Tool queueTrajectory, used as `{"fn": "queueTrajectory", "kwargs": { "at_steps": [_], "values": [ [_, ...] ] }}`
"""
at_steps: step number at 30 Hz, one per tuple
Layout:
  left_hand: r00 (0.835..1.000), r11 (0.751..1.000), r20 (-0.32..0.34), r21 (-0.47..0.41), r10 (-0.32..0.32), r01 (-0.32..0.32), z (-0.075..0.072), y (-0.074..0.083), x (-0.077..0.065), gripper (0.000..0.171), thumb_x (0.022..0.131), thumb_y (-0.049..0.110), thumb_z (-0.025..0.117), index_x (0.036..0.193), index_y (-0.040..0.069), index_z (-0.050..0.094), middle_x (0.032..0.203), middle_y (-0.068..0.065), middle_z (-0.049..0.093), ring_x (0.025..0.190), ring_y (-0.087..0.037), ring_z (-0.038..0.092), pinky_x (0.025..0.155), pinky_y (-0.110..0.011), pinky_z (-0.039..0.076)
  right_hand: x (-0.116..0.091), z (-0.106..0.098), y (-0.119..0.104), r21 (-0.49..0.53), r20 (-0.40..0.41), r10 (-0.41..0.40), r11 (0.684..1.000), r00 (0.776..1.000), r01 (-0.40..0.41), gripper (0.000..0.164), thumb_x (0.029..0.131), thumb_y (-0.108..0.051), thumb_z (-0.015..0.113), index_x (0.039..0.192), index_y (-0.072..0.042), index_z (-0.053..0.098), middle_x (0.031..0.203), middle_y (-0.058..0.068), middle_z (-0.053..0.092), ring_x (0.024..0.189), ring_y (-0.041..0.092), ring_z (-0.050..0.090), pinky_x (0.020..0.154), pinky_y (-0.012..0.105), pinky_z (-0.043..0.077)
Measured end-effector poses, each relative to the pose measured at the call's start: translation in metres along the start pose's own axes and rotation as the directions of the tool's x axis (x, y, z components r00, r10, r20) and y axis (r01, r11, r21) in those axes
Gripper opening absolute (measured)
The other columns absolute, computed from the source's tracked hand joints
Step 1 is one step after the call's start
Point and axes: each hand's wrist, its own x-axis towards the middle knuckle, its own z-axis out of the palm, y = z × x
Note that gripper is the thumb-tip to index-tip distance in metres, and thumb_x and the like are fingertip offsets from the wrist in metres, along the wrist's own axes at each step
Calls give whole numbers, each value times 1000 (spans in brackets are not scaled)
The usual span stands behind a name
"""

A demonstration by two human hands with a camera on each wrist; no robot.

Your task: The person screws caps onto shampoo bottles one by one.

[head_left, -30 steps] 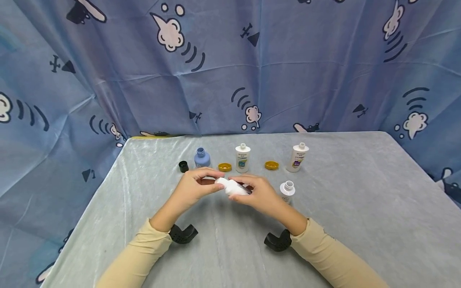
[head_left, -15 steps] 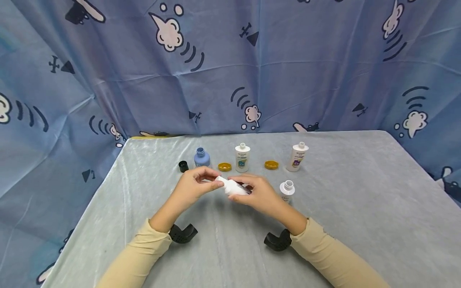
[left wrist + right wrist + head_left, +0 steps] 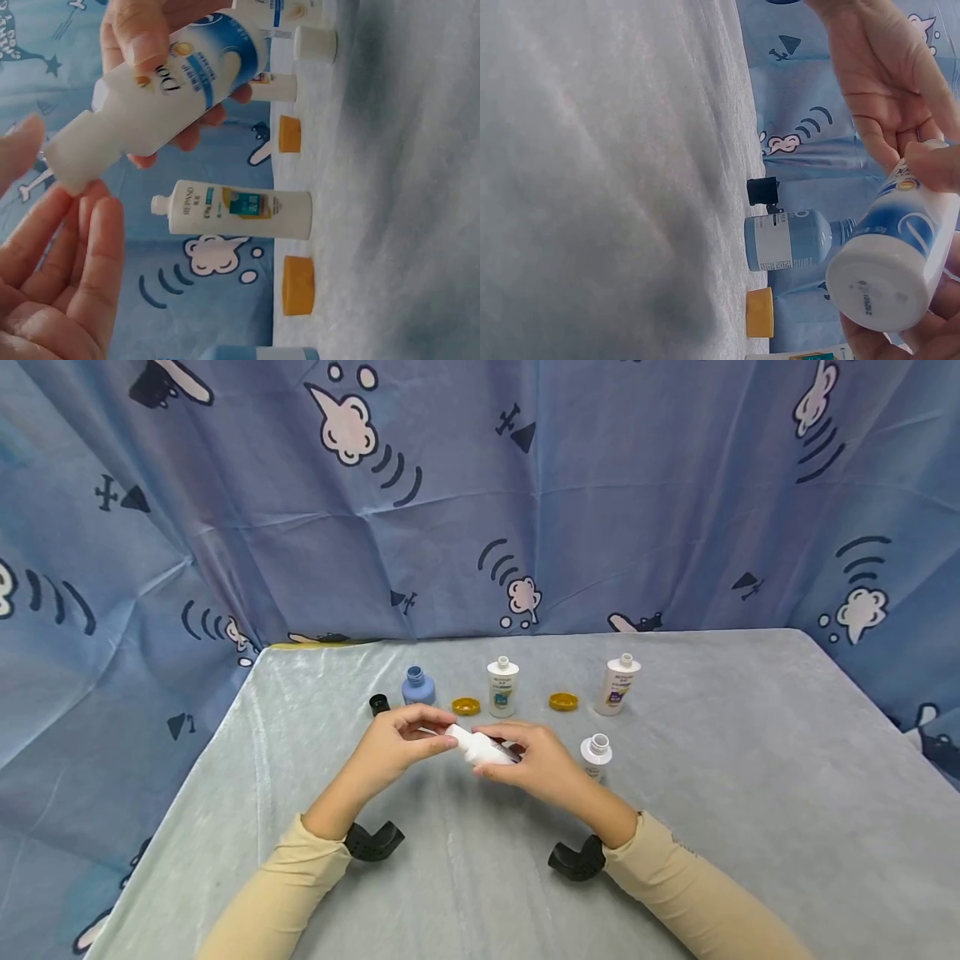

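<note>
One blue-and-white bottle (image 3: pixel 150 120): held tilted above the table (image 3: pixel 712 793), between both hands; large letters "Do" can be read beside the thumb, with smaller characters on the blue panel. A faint stamped code is shown on the base, too blurred to be read.
White cap (image 3: pixel 79 154): seated at the bottle's neck end.
Left hand (image 3: pixel 393 747): cap pinched between thumb and fingertips; fingers set close together.
Right hand (image 3: pixel 536 760): bottle body clamped, thumb laid across the label, fingers curled behind.
Teal-label bottle (image 3: pixel 502 687): stood upright; brand word beginning "RE" printed at the top, remainder not sharp.
Purple-label bottle (image 3: pixel 618 683): stood at the right; dark lettering too small to be read.
Pale blue bottle (image 3: pixel 772 240): neck exposed; white label printed in fine, illegible text.
Black cap (image 3: pixel 378 704): placed just beside the pale blue bottle.
Yellow caps (image 3: pixel 465 706): two, placed on either side of the teal-label bottle.
Front white bottle (image 3: pixel 596 752): neck exposed, partly hidden by the right forearm.
</note>
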Motion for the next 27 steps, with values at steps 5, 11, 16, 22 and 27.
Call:
{"fn": "queueTrajectory", "kwargs": {
  "at_steps": [5, 11, 16, 22, 27],
  "values": [
    [999, 1000, 49, -16, 7, -6, 1, -2, -1, 31, 78, 16, 75, 106, 6, 67, 108, -9, 65, 89, -18, 66, 78, -30, 55, -2, 1, -1, 7, -7, 18, 1000, 1000, -18, 45, 73, -24, 79, 115, -11, 66, 113, 4, 66, 86, 11, 58, 71, 28, 52],
    [996, 998, 58, -25, 67, -65, 1, 0, 0, 37, 78, 13, 75, 113, 7, 64, 118, -12, 62, 100, -21, 62, 84, -29, 54, -1, 1, 1, 8, -5, 10, 1000, 1000, -10, 46, 74, -24, 79, 115, -11, 66, 113, 4, 66, 88, 12, 58, 72, 27, 52],
    [1000, 1000, 5, 13, -4, 4, 0, -3, 1, 35, 76, 19, 77, 107, 7, 66, 106, -12, 65, 90, -18, 63, 77, -27, 54, 0, 2, 1, 9, -5, 2, 1000, 1000, -2, 45, 74, -24, 79, 115, -10, 66, 112, 5, 66, 88, 12, 57, 73, 28, 52],
    [998, 1000, 57, -1, -12, 12, -2, -3, -1, 34, 78, 18, 75, 108, 6, 66, 105, -9, 65, 90, -18, 64, 78, -29, 55, 0, 3, 3, 15, -4, 7, 1000, 1000, -7, 46, 73, -24, 79, 115, -11, 66, 113, 4, 66, 88, 11, 58, 73, 27, 52],
    [995, 999, 96, 4, 34, -34, -6, 2, -2, 41, 78, 15, 75, 116, 10, 62, 119, -9, 61, 102, -20, 61, 83, -29, 54, 1, 3, 3, 27, 5, 9, 1000, 1000, -9, 46, 74, -25, 79, 116, -11, 66, 114, 5, 65, 91, 13, 58, 75, 28, 52]
  ]
}}
